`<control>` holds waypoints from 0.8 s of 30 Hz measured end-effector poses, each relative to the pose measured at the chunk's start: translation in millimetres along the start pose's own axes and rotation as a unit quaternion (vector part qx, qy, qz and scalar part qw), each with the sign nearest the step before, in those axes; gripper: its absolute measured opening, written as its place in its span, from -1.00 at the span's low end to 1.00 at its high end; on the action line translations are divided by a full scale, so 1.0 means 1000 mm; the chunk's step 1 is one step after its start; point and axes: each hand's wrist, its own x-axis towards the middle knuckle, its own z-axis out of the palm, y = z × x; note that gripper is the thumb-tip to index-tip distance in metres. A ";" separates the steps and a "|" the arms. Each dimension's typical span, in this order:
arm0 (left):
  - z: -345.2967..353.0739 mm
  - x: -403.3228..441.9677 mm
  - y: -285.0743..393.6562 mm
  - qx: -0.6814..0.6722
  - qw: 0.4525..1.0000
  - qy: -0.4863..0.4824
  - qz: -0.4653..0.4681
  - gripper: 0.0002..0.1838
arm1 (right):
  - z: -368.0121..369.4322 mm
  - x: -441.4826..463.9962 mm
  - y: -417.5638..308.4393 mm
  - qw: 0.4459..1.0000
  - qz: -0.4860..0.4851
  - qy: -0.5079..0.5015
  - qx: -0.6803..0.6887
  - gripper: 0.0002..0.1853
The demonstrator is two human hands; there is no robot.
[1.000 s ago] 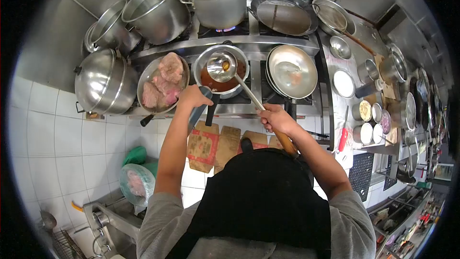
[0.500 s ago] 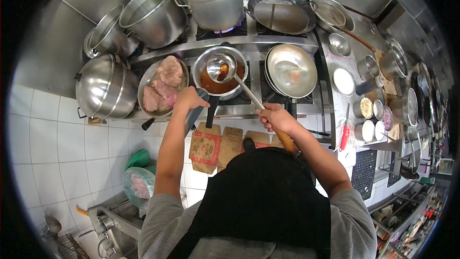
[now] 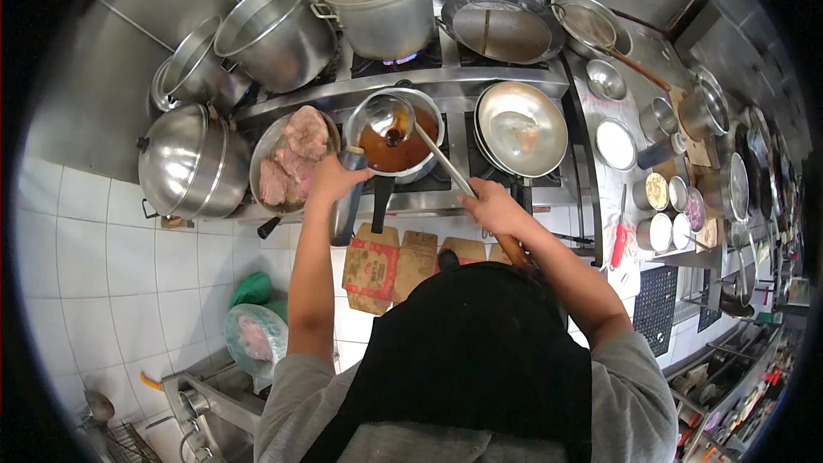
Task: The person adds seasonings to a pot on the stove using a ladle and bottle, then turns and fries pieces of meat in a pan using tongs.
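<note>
"What does my head view give you?"

"I have my left hand wrapped around a grey bottle, fingers clamped on it, just beside the black handle of a pot."

"Bottle upright?"

"Its narrow end is toward the stove; I can't judge the exact tilt from above."

"And my other side?"

"My right hand has its fingers closed on the long handle of a ladle. I've got the bowl of it over the pot, dark liquid inside, with reddish-brown liquid underneath. I can't tell whether the ladle touches the rim."

"What's around the pot?"

"To the left, a pan of meat. To the right, stacked pans. Behind, a tall stockpot sits over a blue flame, beside a dark wok. Farther right, I see a red-handled knife near small containers."
</note>
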 end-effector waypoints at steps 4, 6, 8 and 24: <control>-0.005 -0.019 0.001 -0.121 0.985 0.106 0.062 -0.36 | -0.004 0.001 0.006 0.975 -0.085 0.091 -0.186 -0.60; -0.011 -0.035 0.011 -0.115 0.970 0.186 0.103 -0.41 | -0.009 -0.001 0.002 0.970 -0.098 0.099 -0.199 -0.58; -0.014 -0.043 0.013 -0.156 0.954 0.222 0.127 -0.45 | -0.016 -0.007 -0.011 0.971 -0.098 0.096 -0.196 -0.54; -0.044 -0.068 0.012 -0.225 0.914 0.303 0.150 -0.57 | 0.016 -0.005 0.062 0.956 -0.137 0.150 -0.213 -0.46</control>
